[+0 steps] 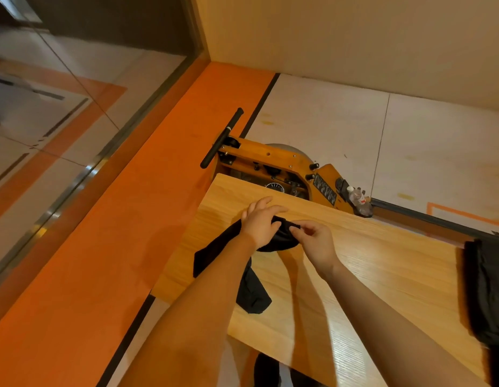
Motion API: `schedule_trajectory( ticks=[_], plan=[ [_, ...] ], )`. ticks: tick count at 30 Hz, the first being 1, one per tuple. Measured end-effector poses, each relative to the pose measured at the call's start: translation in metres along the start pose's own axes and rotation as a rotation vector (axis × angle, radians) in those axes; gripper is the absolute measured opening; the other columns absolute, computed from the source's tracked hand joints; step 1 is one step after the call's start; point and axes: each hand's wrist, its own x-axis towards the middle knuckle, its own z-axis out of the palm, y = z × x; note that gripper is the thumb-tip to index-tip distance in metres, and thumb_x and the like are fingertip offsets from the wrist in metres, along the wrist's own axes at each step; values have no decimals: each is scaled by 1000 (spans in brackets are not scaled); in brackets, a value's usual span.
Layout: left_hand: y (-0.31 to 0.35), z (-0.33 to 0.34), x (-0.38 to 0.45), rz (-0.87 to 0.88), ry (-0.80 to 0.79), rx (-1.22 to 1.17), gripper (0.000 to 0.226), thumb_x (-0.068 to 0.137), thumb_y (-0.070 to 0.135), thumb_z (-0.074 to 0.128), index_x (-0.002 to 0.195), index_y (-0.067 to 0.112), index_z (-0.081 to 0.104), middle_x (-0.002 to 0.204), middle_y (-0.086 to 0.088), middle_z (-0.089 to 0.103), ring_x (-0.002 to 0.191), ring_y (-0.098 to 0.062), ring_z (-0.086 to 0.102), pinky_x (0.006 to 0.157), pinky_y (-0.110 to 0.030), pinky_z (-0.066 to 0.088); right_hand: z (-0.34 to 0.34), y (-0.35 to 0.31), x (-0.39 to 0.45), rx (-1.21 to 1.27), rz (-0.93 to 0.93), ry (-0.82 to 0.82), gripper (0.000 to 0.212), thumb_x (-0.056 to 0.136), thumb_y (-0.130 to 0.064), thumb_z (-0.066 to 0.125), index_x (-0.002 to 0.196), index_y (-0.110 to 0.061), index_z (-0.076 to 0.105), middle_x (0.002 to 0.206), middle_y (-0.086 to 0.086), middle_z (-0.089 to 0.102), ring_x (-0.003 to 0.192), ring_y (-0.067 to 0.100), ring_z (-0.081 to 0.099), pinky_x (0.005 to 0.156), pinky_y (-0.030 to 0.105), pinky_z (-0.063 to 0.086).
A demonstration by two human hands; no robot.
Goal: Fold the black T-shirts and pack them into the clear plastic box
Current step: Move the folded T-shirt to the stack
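A black T-shirt [215,251] lies bunched on the wooden table [382,261], near its far left corner, with parts trailing toward me. My left hand [259,222] rests on top of the shirt, thumb curled into the fabric and fingers reaching forward. Just to its right, my right hand [315,238] pinches the shirt's edge between thumb and fingers. More black cloth [488,289] is piled at the table's right edge. No clear plastic box shows in view.
Beyond the table's far edge stands a wooden rowing machine [276,163] with a black handle bar [222,138] and plastic bottles [358,198] beside it. Orange and white floor runs to the left, bounded by a glass wall [75,107].
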Motion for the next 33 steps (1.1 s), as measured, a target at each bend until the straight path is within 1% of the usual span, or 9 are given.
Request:
schedule_trajectory(
  ticks=[6, 9, 12, 15, 19, 23, 27, 30, 33],
  plan=[
    [20, -5, 17, 98, -238, -13, 42, 95, 23, 55, 131, 45, 51, 159, 7, 16, 145, -21, 10, 114, -46, 13, -31, -12, 5, -5, 28, 27, 25, 88, 0, 64, 81, -21, 76, 87, 7, 73, 88, 22, 65, 83, 34, 50],
    [35, -4, 30, 134, -312, 40, 25, 94, 29, 57, 118, 33, 63, 155, 4, 30, 142, -24, 20, 110, -48, 19, -45, -17, 7, 1, 35, 53, 20, 88, -1, 65, 81, -17, 75, 82, 5, 71, 84, 18, 61, 79, 30, 48],
    [46, -4, 35, 157, -287, -42, 11, 90, 35, 60, 93, 26, 67, 117, -2, 64, 113, -24, 56, 100, -49, 42, -59, -21, 8, -14, 9, 85, 12, 90, -9, 66, 83, -11, 75, 80, 7, 68, 80, 14, 60, 76, 28, 47],
    [52, -13, 35, 125, -254, -187, 15, 90, 31, 62, 90, 20, 72, 89, -2, 68, 86, -18, 64, 84, -47, 54, -72, -28, 9, 18, -1, 141, 13, 92, -11, 64, 85, -12, 75, 80, 4, 69, 76, 7, 62, 75, 25, 49],
    [60, -26, 36, 131, -196, -232, 15, 90, 26, 65, 90, 13, 72, 85, -6, 68, 83, -18, 65, 82, -41, 53, -81, -37, 12, 16, -22, 159, 14, 93, -12, 63, 90, -14, 76, 83, 1, 72, 84, 11, 66, 75, 25, 52],
    [72, -41, 30, 126, -181, -273, 5, 85, 20, 72, 80, 17, 73, 75, 3, 66, 75, -8, 63, 68, -22, 45, -86, -49, 13, 43, -32, 156, 13, 93, -12, 63, 91, -13, 76, 84, 1, 73, 87, 13, 66, 83, 29, 52],
    [79, -55, 24, 117, -198, -321, 14, 81, 19, 76, 69, 20, 69, 65, 7, 61, 67, -6, 60, 66, -22, 44, -91, -68, 9, 66, -46, 134, 15, 92, -7, 63, 87, -17, 74, 85, 0, 71, 85, 7, 64, 77, 17, 50],
    [81, -64, 18, 112, -204, -359, 17, 83, 21, 74, 68, 26, 69, 64, 10, 61, 67, -4, 60, 69, -24, 45, -97, -77, 9, 68, -33, 124, 13, 92, -7, 63, 91, -14, 74, 92, 5, 70, 93, 16, 64, 84, 28, 54],
    [80, -72, 14, 89, -218, -351, 7, 85, 25, 72, 80, 21, 74, 79, 2, 69, 80, -12, 65, 75, -30, 51, -104, -86, 11, 104, 0, 153, 11, 94, -8, 61, 95, -12, 71, 96, 8, 67, 97, 22, 64, 86, 35, 56]
  ],
)
